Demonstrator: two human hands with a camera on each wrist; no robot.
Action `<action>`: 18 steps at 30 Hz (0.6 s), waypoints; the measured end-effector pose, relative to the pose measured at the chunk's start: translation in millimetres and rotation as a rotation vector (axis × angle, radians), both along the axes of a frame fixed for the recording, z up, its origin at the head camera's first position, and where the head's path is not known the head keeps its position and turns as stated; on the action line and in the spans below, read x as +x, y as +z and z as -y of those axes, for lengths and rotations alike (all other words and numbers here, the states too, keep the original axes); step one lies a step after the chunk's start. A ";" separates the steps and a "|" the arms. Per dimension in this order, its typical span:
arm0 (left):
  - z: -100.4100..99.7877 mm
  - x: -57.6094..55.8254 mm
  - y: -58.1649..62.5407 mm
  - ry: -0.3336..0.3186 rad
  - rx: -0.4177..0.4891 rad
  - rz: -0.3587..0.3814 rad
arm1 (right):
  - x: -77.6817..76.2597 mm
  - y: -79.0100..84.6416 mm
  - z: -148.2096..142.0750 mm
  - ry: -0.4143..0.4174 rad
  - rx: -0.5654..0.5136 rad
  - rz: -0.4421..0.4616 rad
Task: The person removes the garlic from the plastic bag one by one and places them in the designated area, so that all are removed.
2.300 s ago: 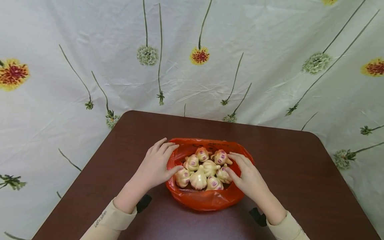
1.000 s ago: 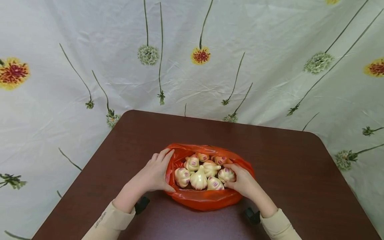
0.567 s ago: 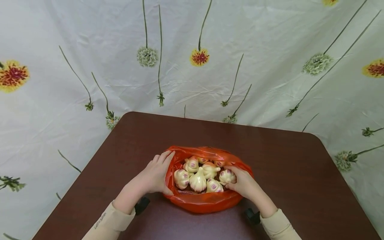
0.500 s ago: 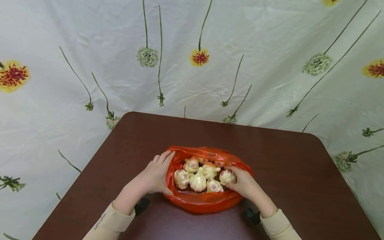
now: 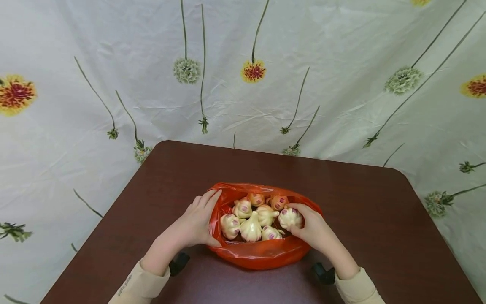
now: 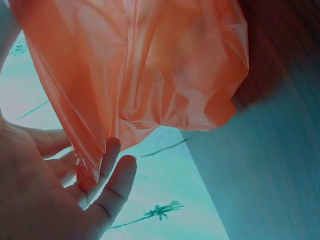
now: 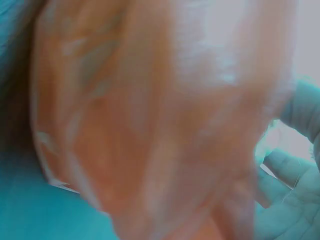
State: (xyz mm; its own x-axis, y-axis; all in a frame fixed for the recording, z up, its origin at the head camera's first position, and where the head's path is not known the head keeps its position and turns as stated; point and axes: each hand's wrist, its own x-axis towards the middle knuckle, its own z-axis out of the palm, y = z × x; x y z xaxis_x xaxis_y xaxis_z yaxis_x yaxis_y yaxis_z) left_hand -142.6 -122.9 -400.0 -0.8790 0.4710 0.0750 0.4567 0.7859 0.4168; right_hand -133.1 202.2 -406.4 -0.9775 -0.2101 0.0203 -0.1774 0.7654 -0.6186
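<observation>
A red plastic bag (image 5: 262,256) stands on the table with its mouth spread wide, and several garlic bulbs (image 5: 250,228) lie inside it. At its left end my left hand (image 5: 195,221) holds the rim, thumb on the near side and fingers on the far side. In the left wrist view, the bag's pointed corner (image 6: 90,170) lies against the fingers (image 6: 117,187). Inside the bag's right side, my right hand (image 5: 315,228) grips a garlic bulb (image 5: 290,218) between thumb and fingers. The right wrist view shows blurred plastic (image 7: 150,125) across much of the hand (image 7: 295,200).
The dark brown table (image 5: 372,219) extends around the bag. Behind it hangs a pale cloth (image 5: 341,84) printed with flowers. Black wrist mounts (image 5: 324,273) sit beneath both wrists.
My left hand has moved from over the bag's mouth to its left rim. My right hand has closed around the right-hand garlic bulb and raised it slightly. The bag's far rim has sunk lower.
</observation>
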 end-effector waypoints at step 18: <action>1.5 -3.8 -4.1 0.001 0.018 -0.004 | 5.5 54.5 -44.3 -0.077 -0.465 -0.158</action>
State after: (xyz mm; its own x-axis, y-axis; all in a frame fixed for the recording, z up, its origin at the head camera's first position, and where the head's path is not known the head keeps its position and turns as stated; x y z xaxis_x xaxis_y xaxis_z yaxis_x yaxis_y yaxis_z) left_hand -146.4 -124.4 -404.1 -0.8791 0.4686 0.0872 0.4576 0.7786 0.4294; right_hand -127.6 246.5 -351.9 -0.9672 -0.0711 0.2440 -0.2505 0.4289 -0.8679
